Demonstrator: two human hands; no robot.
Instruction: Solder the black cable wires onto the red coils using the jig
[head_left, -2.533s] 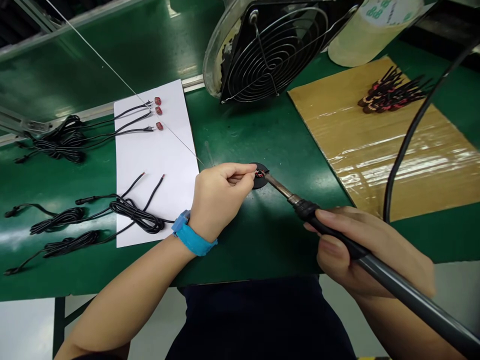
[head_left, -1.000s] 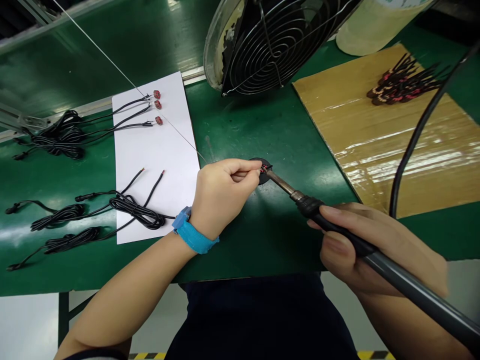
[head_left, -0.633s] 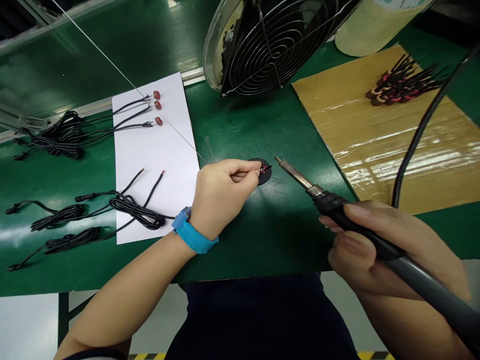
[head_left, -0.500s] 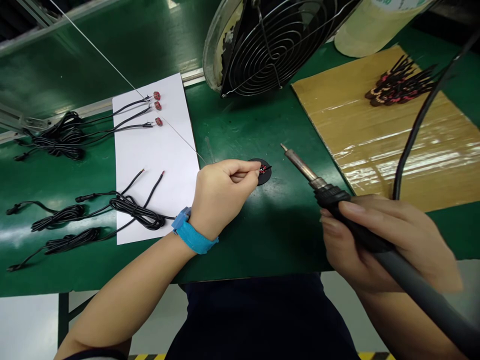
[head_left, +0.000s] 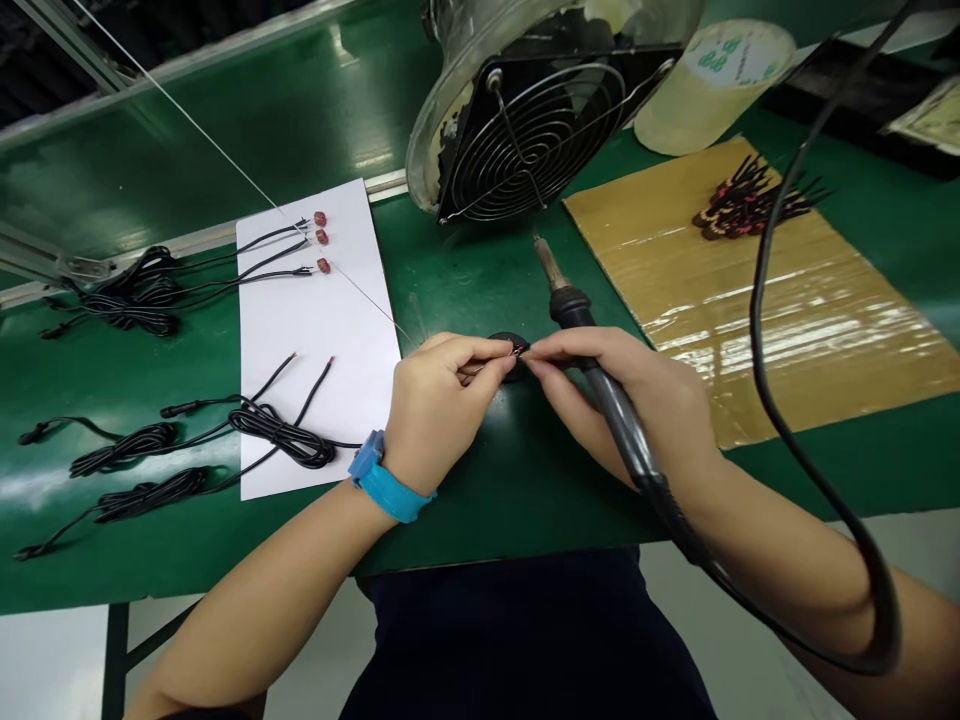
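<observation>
My left hand [head_left: 442, 395], with a blue watch at the wrist, pinches a small red and black part [head_left: 519, 350] over a round black disc [head_left: 510, 340]. A thin wire [head_left: 367, 298] runs down from the upper left to this hand. Finger and thumb of my right hand [head_left: 637, 400] close on the right side of the same part. The soldering iron [head_left: 611, 400] rests across my right hand, its tip pointing up and away toward the fan. Fine details of the part are hidden by my fingertips.
Black cables [head_left: 277, 430] and three small red components [head_left: 322, 237] lie on or across a white sheet [head_left: 341, 350] at left. A fan [head_left: 525, 150] and a pale container [head_left: 705, 90] stand behind. Brown board [head_left: 675, 260] at right bears dark parts [head_left: 750, 205].
My right hand has moved left to meet my left hand at the small part. The iron has shifted left and now points more upward. The view has tilted slightly.
</observation>
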